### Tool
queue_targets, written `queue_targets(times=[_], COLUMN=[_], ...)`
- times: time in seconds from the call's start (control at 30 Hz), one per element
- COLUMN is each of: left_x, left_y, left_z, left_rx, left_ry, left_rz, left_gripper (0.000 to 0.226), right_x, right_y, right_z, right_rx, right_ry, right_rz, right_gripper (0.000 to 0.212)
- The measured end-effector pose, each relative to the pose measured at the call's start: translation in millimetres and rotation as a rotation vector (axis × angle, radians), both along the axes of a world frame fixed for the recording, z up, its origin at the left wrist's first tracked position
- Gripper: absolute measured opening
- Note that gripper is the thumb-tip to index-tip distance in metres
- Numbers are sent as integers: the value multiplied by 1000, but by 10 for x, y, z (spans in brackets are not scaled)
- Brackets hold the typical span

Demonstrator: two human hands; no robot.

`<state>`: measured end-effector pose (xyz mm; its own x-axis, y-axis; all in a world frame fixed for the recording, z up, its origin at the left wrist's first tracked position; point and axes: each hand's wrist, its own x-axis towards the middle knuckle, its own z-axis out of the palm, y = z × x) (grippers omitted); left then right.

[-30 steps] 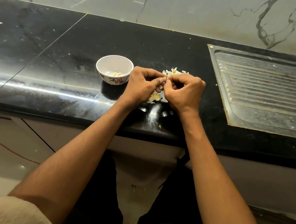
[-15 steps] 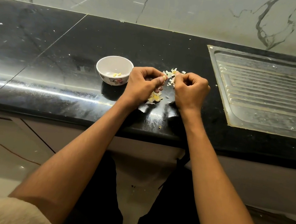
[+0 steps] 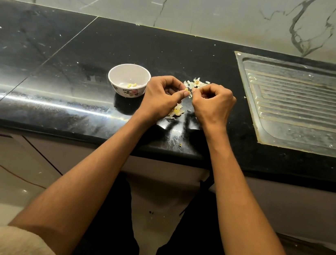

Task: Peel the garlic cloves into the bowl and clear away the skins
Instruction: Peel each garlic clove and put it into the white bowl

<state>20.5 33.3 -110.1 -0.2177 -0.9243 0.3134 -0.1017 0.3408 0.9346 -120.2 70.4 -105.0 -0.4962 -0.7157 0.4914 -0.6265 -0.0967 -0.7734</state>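
On the glossy black stone bench (image 3: pixel 66 84), left hand (image 3: pixel 162 96) pinches a small yellow garlic clove (image 3: pixel 187 90), right hand (image 3: pixel 212 105) pinches its papery skin; round white floral bowl (image 3: pixel 128 80) at nine o'clock, flaky skins (image 3: pixel 197 83) at twelve.

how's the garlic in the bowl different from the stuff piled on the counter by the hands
The garlic in the bowl is a few small yellow peeled pieces, gathered inside the white bowl. The skins on the counter are pale, thin flakes, scattered loose on the black counter in patches beyond and below the hands. Both are garlic remains from the peeling.
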Motion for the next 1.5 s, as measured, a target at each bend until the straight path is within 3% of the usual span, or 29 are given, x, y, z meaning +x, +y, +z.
queue_targets(times=[0.13, 0.33, 0.63, 1.13, 1.5], left_x=[0, -5, -36, -46, -41], left_y=[4, 18, 18, 9, -6], left_z=[0, 5, -10, -34, -49], left_rx=[-8, -19, -72, -278, -312], left_ry=[-3, -10, -30, -190, -220], left_rz=[13, 40, 147, 269, 279], left_gripper=[9, 12, 11, 7, 6], right_x=[-10, -17, 10, -3, 0], right_y=[8, -8, 18, 27, 33], right_z=[-17, -33, 0, -43, -45], right_rx=[-6, -23, -111, -191, -185], right_ry=[-22, -5, -124, 136, 186], right_rz=[-4, 27, 157, 215, 222], right_gripper=[22, 4, 10, 7, 5])
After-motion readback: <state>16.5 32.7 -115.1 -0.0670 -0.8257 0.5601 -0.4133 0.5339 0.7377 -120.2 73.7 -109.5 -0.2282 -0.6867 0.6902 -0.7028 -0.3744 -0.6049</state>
